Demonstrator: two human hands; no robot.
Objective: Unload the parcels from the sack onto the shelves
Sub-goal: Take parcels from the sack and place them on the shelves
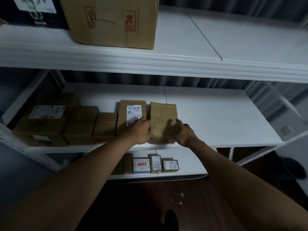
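- On the middle shelf (216,117), open white board lay to the right of the plain parcel (162,114); the labelled parcel (132,112) touched its left side.
- The plain parcel's long axis ran front to back, its near end at the shelf's front edge.
- The left hand (141,130) pressed its left edge with curled fingers; the right hand (185,133) cupped its right corner loosely, so its grip could not be told.

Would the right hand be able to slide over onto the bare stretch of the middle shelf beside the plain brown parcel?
Probably yes. The right hand is at the plain brown parcel's right side, and the middle shelf to its right shows nothing standing on it, so the way looks free.
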